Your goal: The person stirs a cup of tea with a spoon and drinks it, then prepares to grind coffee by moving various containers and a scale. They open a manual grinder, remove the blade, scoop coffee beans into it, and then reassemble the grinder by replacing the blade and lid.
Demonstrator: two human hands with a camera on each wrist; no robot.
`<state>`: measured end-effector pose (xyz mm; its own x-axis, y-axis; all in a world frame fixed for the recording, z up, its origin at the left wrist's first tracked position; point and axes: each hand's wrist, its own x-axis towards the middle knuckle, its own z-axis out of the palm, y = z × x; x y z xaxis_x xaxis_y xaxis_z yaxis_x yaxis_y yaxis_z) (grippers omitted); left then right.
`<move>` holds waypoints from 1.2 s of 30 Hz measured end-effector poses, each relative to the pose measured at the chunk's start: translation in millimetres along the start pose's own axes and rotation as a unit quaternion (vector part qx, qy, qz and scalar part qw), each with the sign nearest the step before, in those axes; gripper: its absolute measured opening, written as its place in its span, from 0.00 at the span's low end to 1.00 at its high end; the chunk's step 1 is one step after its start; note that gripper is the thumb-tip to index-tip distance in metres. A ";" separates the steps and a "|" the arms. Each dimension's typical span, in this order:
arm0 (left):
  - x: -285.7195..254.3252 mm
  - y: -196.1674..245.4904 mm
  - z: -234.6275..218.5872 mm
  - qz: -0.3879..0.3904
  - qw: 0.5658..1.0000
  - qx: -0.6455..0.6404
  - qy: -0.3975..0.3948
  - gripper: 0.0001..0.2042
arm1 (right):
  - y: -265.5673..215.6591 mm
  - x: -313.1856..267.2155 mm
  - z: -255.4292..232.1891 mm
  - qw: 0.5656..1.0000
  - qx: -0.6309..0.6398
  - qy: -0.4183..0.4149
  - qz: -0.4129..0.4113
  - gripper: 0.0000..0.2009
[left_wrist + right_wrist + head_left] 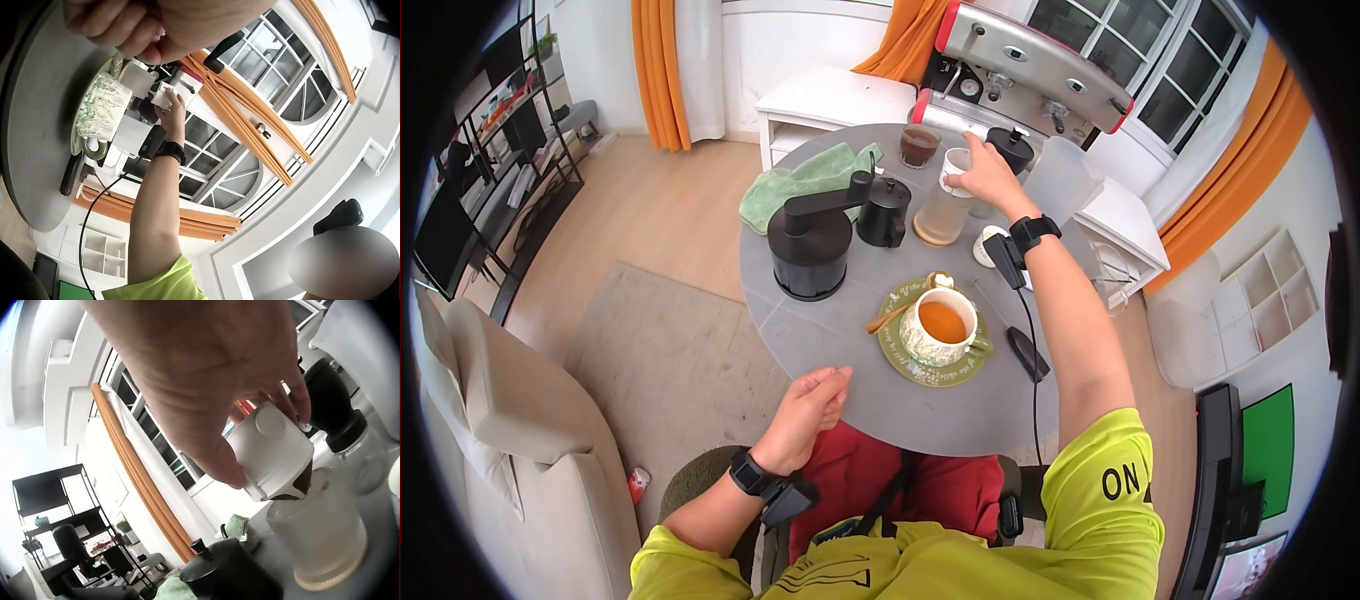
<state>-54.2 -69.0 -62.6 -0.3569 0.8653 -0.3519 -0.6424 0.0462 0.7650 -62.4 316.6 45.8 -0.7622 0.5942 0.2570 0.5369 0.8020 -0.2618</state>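
Observation:
My right hand (pixel 988 178) grips a white cup-shaped piece (pixel 272 450) between thumb and fingers. It is tilted close over the mouth of a cloudy glass vessel (pixel 319 537) with a tan base, and dark openings show at its lower edge. My left hand (pixel 805 412) hangs loosely curled by the table's near edge, with nothing seen in it. Between the hands, a patterned cup (pixel 915 345) of orange-brown liquid stands on a green saucer (pixel 945 377). A wooden spoon (pixel 887 320) lies at the saucer's left side.
On the round grey table (pixel 850 345) are a black canister with a crank-like arm (pixel 808 255), a black pot (pixel 885 212), a green cloth (pixel 805 185) and a glass of dark drink (pixel 919 147). A black-handled tool (pixel 1028 353) lies right. Behind stands an espresso machine (pixel 1035 65).

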 end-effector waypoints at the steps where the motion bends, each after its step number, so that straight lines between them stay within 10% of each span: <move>1: 0.2 -0.2 -0.5 0.001 1.000 0.000 0.001 0.16 | -1.1 -0.6 0.0 1.000 0.000 0.002 0.001 0.46; 36: 2.2 -2.5 -1.4 0.002 1.000 -0.002 0.002 0.16 | -12.7 -6.5 -3.2 0.999 0.029 0.030 0.025 0.45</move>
<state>-54.2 -67.9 -66.0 -0.3632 0.8633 -0.3506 -0.6430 0.0401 0.7648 -63.1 302.7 50.4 -0.7118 0.6368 0.2965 0.5502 0.7678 -0.3282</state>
